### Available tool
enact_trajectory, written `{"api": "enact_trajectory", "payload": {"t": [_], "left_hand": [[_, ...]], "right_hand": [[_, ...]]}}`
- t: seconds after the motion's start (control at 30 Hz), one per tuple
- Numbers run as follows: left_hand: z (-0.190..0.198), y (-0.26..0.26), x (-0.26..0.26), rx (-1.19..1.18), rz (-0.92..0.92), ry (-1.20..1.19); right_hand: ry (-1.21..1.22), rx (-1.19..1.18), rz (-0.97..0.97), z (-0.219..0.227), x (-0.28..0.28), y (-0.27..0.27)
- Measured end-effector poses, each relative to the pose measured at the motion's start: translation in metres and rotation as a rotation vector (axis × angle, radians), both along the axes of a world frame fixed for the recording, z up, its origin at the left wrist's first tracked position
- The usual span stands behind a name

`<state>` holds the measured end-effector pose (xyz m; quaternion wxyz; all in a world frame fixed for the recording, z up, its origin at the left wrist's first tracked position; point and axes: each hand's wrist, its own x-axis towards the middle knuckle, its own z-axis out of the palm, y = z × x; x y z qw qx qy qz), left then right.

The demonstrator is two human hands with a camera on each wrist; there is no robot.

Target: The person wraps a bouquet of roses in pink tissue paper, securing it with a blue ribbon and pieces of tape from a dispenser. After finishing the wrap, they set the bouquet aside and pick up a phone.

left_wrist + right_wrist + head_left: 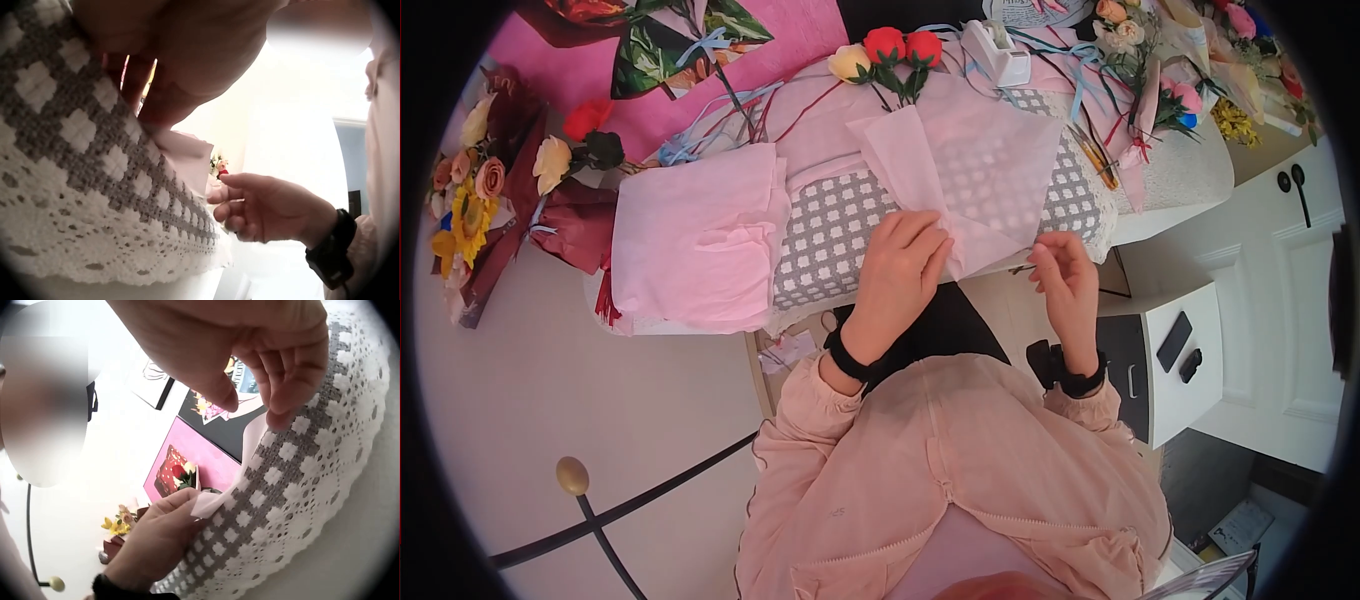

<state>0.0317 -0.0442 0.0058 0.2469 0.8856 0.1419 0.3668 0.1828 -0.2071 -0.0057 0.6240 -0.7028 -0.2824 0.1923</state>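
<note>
A pale pink sheet of wrapping paper point(1000, 170) lies on the table, folded over at its left side around stems. Two red roses point(885, 46) and a cream rose point(849, 64) stick out at its far end. My left hand point(905, 265) pinches the folded edge near the front, a paper corner point(206, 505) poking out by the thumb in the right wrist view. Beside the paper's right front corner is my right hand point(1065, 280), its fingers loosely bent. A gap shows between its thumb and fingers in the right wrist view, with nothing held there.
A stack of pink paper point(695, 240) lies at left on the grey-and-white cloth point(830, 240). A white tape dispenser point(997, 55) stands behind the roses. Scissors point(1095, 155) lie at right. Wrapped bouquets point(475, 200) flank the table, and ribbons point(730, 120) trail along the back.
</note>
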Motion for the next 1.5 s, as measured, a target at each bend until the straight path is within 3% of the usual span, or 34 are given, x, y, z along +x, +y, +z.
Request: {"api": "enact_trajectory", "payload": {"t": [0.07,0.27,0.57,0.7,0.87,0.97,1.07,1.17,1.37,1.5], "left_hand": [[0.001,0.002,0.003,-0.063,-0.013,-0.007],[0.011,0.013,0.003,-0.186,-0.066,0.101],[0.005,0.020,0.001,-0.049,-0.074,0.090],[0.008,0.022,0.001,-0.042,-0.101,0.067],[0.008,0.023,0.000,-0.094,-0.122,0.055],[0.007,0.024,0.000,-0.116,-0.128,0.054],[0.009,0.025,-0.001,-0.146,-0.138,0.069],[0.009,0.028,0.001,-0.123,-0.155,0.077],[0.006,0.034,0.005,-0.063,-0.156,0.079],[0.009,0.035,0.004,-0.122,-0.168,0.098]], "right_hand": [[0.237,-0.028,0.132,0.000,0.002,0.000],[0.443,0.052,0.231,0.002,0.000,0.020],[0.348,-0.058,0.291,0.016,0.001,0.033],[0.307,0.114,0.313,0.019,-0.008,0.042],[0.355,0.111,0.324,0.026,-0.010,0.052],[0.350,0.145,0.133,0.038,-0.020,0.065],[0.266,0.147,0.252,0.032,-0.011,0.071],[0.363,0.034,0.261,0.030,-0.005,0.071],[0.469,0.353,0.194,0.021,-0.016,0.076],[0.496,0.323,0.234,0.023,-0.015,0.079]]}}
